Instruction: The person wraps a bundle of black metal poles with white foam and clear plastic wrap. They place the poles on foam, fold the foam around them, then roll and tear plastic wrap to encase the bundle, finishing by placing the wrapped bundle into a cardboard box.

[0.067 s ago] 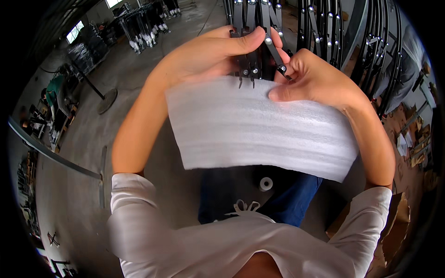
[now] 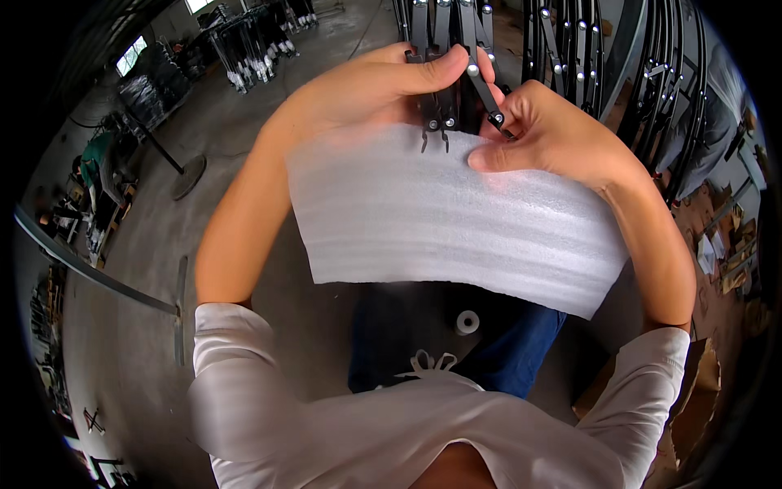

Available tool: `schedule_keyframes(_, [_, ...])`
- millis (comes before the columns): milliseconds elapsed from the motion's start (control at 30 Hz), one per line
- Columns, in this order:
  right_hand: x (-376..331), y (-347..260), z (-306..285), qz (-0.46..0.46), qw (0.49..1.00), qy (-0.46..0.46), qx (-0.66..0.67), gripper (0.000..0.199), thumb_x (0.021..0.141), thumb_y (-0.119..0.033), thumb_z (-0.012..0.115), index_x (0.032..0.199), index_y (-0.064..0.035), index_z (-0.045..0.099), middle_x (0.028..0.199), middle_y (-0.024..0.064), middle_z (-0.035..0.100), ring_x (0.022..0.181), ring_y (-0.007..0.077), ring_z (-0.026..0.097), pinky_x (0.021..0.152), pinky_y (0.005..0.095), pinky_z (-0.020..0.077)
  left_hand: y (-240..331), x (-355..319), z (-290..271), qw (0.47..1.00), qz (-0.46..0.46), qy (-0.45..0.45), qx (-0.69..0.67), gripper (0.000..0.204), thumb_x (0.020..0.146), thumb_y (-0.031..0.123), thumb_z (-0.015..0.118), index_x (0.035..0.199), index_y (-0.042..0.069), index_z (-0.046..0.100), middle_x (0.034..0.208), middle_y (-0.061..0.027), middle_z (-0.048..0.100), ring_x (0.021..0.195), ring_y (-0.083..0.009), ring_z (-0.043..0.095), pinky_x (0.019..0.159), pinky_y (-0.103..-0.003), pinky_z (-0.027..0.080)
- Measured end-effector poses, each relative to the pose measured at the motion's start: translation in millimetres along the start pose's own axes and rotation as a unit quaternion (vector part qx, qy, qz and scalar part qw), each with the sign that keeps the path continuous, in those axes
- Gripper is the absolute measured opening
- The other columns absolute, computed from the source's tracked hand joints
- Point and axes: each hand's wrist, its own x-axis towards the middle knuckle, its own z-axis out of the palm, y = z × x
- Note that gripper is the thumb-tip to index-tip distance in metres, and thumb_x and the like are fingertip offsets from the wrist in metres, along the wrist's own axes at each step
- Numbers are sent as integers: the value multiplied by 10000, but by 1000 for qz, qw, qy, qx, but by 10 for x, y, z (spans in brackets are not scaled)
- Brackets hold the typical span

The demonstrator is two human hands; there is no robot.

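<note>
A white foam sheet [image 2: 456, 220] with faint ripples hangs in front of me at a slight slant, below several black metal linkage bars [image 2: 444, 65] with shiny rivets. My left hand [image 2: 383, 85] is closed around these bars, its thumb lying across them from the left. Its other fingers are mostly hidden behind the bars and the sheet. My right hand [image 2: 550, 143] pinches the sheet's upper edge, thumb in front and fingers curled behind. Close beside those fingers is the lower end of a slanted black link [image 2: 489, 98]. Two small hooked ends stick down over the sheet's top edge.
More black linkage frames [image 2: 566, 57] hang to the right, by a grey post [image 2: 626, 61]. A white roll [image 2: 467, 323] is below the sheet, near my legs. An open cardboard box [image 2: 696, 391] stands at lower right. People work at far left and right.
The foam sheet has shifted slightly up and to the left, its lower edge rising. My right hand has moved a little upward with it; my left hand has barely moved.
</note>
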Motion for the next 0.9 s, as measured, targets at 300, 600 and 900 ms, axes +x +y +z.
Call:
schedule_keyframes(300, [40,62,93,-240,965,65,-88,176,736,-14,626,862,42,516,585,112,531,524,214,503,544,309,415,41,-44,-110,999,-40,24,-19,365,859,391,532,983,48,542,950,-27,549,873,-122,553,812,-268,457])
schedule_keyframes(600, [179,-36,119,-124,981,146,43,41,774,-34,599,752,-21,568,609,22,560,586,71,525,582,203,409,186,-110,-207,964,-83,68,242,458,845,325,577,1178,26,478,1081,-82,550,1026,-163,530,920,-302,407])
schedule_keyframes(900, [226,-85,30,-116,979,158,-54,86,777,-54,614,796,-3,548,600,9,539,575,57,491,575,200,389,387,-337,-133,842,-24,39,537,486,742,68,637,1196,11,476,1059,-63,570,971,-136,523,888,-284,393])
